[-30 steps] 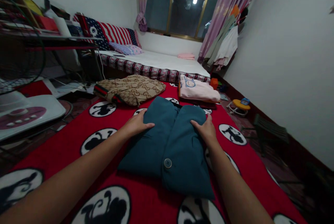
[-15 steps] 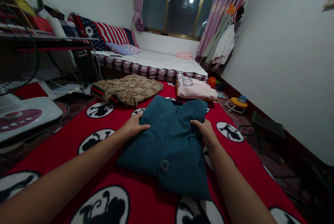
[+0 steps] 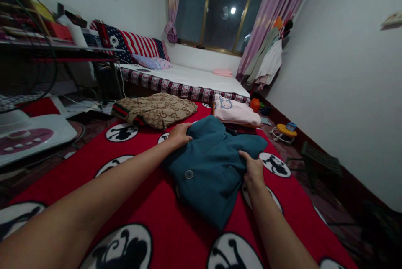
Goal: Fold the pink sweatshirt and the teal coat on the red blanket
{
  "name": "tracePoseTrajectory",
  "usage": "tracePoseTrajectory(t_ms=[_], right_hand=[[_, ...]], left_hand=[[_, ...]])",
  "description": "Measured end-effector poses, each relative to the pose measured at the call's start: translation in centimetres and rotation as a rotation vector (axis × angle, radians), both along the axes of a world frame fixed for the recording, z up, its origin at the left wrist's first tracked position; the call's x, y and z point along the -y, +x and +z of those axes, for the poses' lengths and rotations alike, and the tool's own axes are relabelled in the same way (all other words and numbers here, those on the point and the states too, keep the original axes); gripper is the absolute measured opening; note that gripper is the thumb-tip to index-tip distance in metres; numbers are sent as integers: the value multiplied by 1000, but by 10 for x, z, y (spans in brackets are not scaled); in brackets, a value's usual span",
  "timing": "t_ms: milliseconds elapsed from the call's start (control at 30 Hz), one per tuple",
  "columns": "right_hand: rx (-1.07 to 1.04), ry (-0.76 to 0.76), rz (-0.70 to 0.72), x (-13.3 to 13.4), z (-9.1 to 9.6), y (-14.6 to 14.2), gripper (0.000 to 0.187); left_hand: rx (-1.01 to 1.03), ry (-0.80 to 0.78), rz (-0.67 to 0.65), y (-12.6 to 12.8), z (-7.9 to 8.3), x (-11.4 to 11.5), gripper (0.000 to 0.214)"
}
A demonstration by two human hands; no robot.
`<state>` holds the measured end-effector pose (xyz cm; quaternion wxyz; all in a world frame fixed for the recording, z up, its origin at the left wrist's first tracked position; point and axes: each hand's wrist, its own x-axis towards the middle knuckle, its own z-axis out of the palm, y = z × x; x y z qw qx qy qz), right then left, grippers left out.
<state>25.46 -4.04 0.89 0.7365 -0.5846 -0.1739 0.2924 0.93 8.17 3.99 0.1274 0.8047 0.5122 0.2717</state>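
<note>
A folded teal garment [image 3: 210, 167] with a round button lies on the red blanket [image 3: 163, 202] printed with black-and-white circles. My left hand [image 3: 179, 133] grips the garment's far left corner, fingers curled over the edge. My right hand [image 3: 253, 170] holds its right edge, fingers tucked under the cloth. The garment sits turned at an angle and partly lifted. Just beyond it are a brown patterned folded garment [image 3: 157, 110] on the left and a pink folded garment [image 3: 235, 112] on the right.
A bed [image 3: 188, 77] with striped and pink pillows stands at the back under the window. A shelf and a white fan base [image 3: 28, 133] are on the left. Clothes hang by the pink curtain [image 3: 266, 57]; a small toy [image 3: 284, 131] and a dark stool [image 3: 320, 160] stand on the right floor.
Both hands have closed on the teal garment and swung it counterclockwise, away from me. My left hand moved to the far corner; my right hand slid down the right edge.
</note>
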Motion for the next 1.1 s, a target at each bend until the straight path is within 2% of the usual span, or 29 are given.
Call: tracePoseTrajectory(t_ms=[133,233,300,367,433,500,567,633,733,800,867,900,1000,1033,1067,1100], right_hand=[[-6,161,-29,16,0,-17,54],[-88,159,4,41,-6,-24,51],[-127,82,74,62,-14,-17,50],[-48,19,91,81,-19,-2,56],[162,9,-19,96,-18,16,68],[480,0,-128,103,-10,33,75],[845,-65,-109,100,-2,47,72],[1144,-160,10,89,0,58,67],[1278,-324,182,65,-4,73,68],[1292,-418,246,51,-6,80,59],[1327,-428,276,41,1,83,41],[1340,-383,282,38,7,82,34],[1342,-118,273,29,26,75,26],[1358,-73,272,24,30,72,25],[1389,-95,292,19,32,70,23],[1427,-182,324,12,32,68,20]], left_hand=[[-37,134,38,31,20,-14,54],[-68,145,-49,50,25,-21,53],[-116,116,-115,56,17,-19,57],[-137,110,-133,53,2,-10,62],[-109,112,-127,42,-12,7,61],[-67,108,-153,25,-21,30,56],[-54,94,-241,6,-25,60,54],[-75,64,-385,-10,-26,92,52],[-120,13,-568,-24,-30,133,56],[-111,7,-596,-28,-34,150,54],[-77,17,-586,-29,-37,158,43],[-64,21,-582,-29,-36,159,37],[-63,15,-585,-24,-29,157,21],[-73,9,-578,-22,-26,156,20],[-86,3,-562,-18,-23,153,23],[-98,-5,-536,-14,-21,150,28]])
